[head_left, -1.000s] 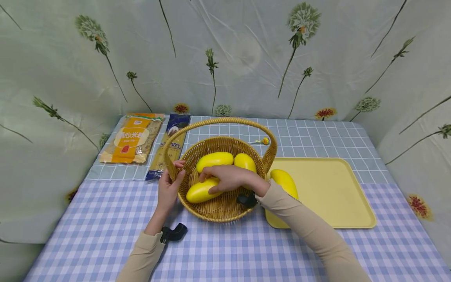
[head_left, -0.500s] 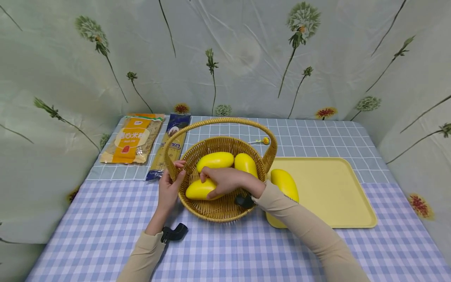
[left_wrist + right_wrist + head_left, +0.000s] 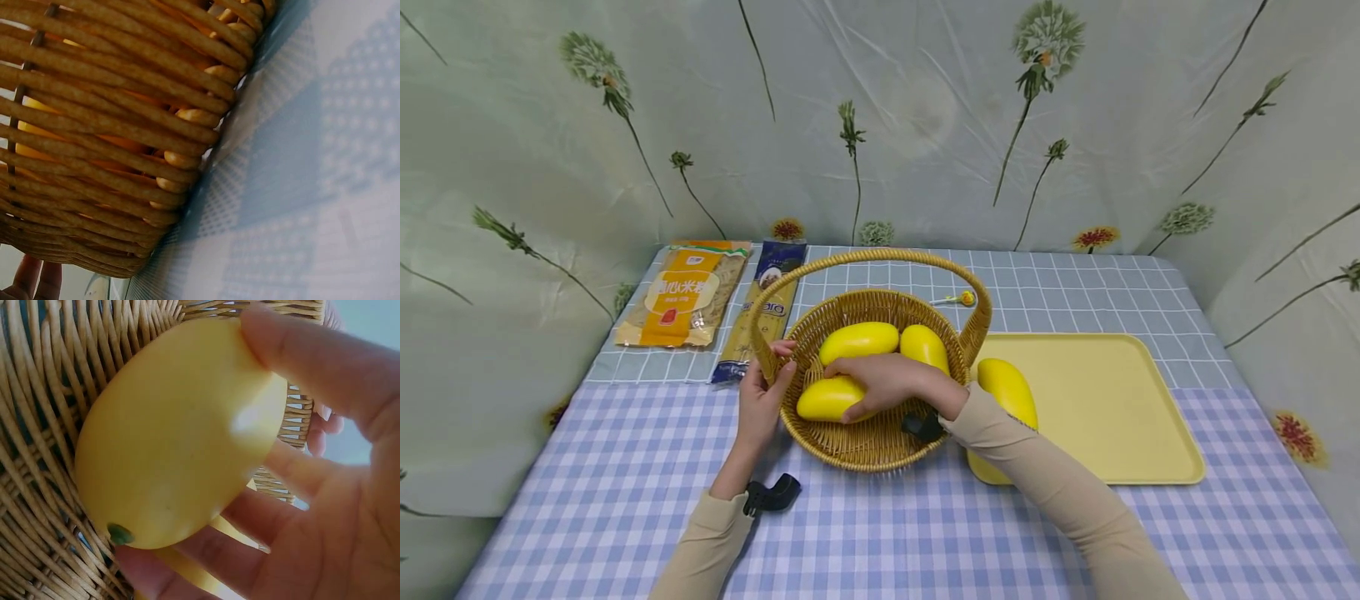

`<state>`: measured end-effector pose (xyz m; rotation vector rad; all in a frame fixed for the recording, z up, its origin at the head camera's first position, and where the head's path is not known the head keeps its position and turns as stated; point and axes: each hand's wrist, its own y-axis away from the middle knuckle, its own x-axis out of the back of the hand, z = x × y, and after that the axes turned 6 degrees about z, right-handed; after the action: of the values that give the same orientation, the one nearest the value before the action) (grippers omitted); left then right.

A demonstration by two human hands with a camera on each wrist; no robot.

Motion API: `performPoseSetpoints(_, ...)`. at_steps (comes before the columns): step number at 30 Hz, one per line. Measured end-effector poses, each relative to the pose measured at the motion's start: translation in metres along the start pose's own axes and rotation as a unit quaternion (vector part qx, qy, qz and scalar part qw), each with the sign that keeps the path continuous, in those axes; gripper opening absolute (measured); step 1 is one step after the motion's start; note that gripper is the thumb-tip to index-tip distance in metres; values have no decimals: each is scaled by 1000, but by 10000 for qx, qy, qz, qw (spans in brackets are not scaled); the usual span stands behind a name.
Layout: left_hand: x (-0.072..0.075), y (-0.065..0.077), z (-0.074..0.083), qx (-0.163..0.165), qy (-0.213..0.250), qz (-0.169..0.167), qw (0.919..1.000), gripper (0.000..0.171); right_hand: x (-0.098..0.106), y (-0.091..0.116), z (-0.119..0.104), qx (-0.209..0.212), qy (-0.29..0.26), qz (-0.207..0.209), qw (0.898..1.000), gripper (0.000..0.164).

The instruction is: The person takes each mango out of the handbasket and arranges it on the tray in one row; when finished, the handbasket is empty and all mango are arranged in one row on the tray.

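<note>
A round wicker basket [image 3: 880,458] with a tall arched handle stands mid-table, holding three yellow mangoes. My left hand [image 3: 760,408] grips its left side at the foot of the handle. In the left wrist view the woven wall fills much of the picture, with fingertips [image 3: 47,281] low at the left. Inside the basket, my right hand [image 3: 887,383] holds the front mango [image 3: 827,400], thumb on one side and fingers on the other. The right wrist view shows this mango [image 3: 175,437] close up, with a green stem end. Behind it lie a second mango [image 3: 859,340] and a third mango [image 3: 925,346].
Right of the basket, a yellow tray [image 3: 1097,408] bears another mango [image 3: 1007,390], partly behind my right sleeve. At the back left lie an orange-labelled food bag [image 3: 677,296] and a spaghetti packet [image 3: 767,308]. A small lollipop [image 3: 964,298] lies behind the basket.
The front mango has shifted very slightly in the basket along with my right hand, whose fingers lie a little differently round it. The left hand and the basket stay in place.
</note>
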<state>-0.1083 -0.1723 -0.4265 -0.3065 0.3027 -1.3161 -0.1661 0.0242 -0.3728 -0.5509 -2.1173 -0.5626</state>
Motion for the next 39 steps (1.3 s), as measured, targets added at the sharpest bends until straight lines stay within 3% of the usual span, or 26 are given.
performPoseSetpoints(7,4,-2,-18,83,33,8,10000,15,2,2,-1,29,313,-44,9995,66)
performPoseSetpoints(16,1,0,1,-51,-37,-19,10000,13,3,2,0,154,542,0,9984,67)
performPoseSetpoints(23,6,-1,-18,69,-83,27,9999,15,5,4,0,225,716,89,9971,69)
performPoseSetpoints(27,7,-1,-21,54,-83,24,9999,17,7,7,-1,250,776,216,9964,70)
performPoseSetpoints(34,6,-2,-17,97,-93,25,9999,16,15,19,-6,223,839,554,9947,71)
performPoseSetpoints(39,0,-1,1,-72,-79,-3,9999,14,21,31,-7,284,929,904,9912,71)
